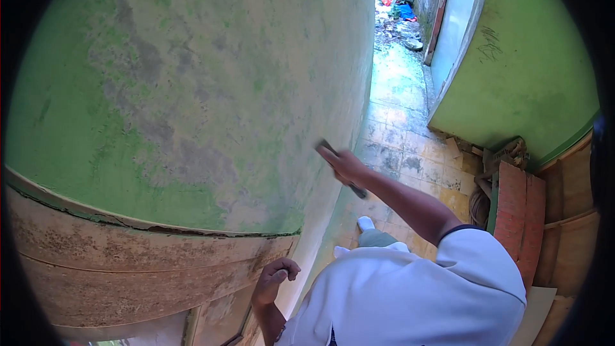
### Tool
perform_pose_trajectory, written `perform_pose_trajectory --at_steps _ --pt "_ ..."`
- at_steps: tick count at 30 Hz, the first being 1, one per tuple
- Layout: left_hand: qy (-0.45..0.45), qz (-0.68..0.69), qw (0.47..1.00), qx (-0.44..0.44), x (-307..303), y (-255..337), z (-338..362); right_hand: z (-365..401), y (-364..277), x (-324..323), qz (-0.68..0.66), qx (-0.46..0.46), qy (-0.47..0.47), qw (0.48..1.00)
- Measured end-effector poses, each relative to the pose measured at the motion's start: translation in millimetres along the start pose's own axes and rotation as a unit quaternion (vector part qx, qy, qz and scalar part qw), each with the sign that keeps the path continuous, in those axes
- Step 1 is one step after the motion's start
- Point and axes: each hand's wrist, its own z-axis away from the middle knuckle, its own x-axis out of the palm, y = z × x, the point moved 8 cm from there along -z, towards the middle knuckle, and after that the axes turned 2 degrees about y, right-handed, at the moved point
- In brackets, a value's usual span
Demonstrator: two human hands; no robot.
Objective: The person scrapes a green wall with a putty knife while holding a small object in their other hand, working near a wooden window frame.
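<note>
Faces a big green wall (pixel 192 90), blotched grey and worn, spreading up and to the left of both sets of fingers. Stands over a yellowish tiled floor (pixel 400 134) that runs away below and beyond the right fingers, with a second green wall (pixel 532 77) well off to their right. Wears a white shirt (pixel 416 295), nearer the camera than either set of fingers. Looks onto a brown, flaking band (pixel 128 263) of the big wall, under the green paint and just left of the left fingers. Takes in red slabs (pixel 519 218) standing on edge well to the right of the right fingers, beside wooden boards. Reaches the right hand (pixel 343 165) out along the green wall, fingers closed around a dark tool (pixel 324 148); holds it slanted, one end sticking out above the fingers at the wall's surface, the other poking out below them. Holds the left hand (pixel 274 279) low, fingers curled into a loose fist with nothing seen in them, right beside the brown band; cannot tell whether the knuckles touch it. Plants a white-socked foot (pixel 365 223) on the tiles, below the right fingers.
</note>
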Motion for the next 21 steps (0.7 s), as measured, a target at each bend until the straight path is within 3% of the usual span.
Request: perform_pose_trajectory --at_steps 1,6,8,11,14,16,18,21 --pt "-0.002 0.002 1.000 -0.002 4 -1 -1 -2 -27 4 -0.025 -0.052 0.005 0.998" --pt "0.028 -0.009 1.000 -0.006 11 -1 -1 10 -11 -3 -0.069 -0.048 -0.052 0.995" --pt "0.036 -0.007 0.999 -0.004 13 -4 1 11 32 -17 -0.079 0.023 -0.009 0.997" --pt "0.045 -0.010 0.999 0.000 13 -6 4 23 78 -15 -0.044 0.082 -0.043 0.995" --pt "0.068 -0.002 0.998 0.011 14 -13 11 7 27 -4 -0.016 0.019 -0.020 0.999" --pt "0.088 0.009 0.996 0.021 16 -18 11 -8 -34 13 -0.106 -0.077 -0.068 0.989" --pt "0.114 0.090 0.989 0.013 18 -22 7 -4 -48 8 -0.123 -0.070 -0.086 0.986" --pt "0.115 0.095 0.989 0.022 23 -30 -8 5 -27 3 -0.129 -0.043 -0.082 0.987"
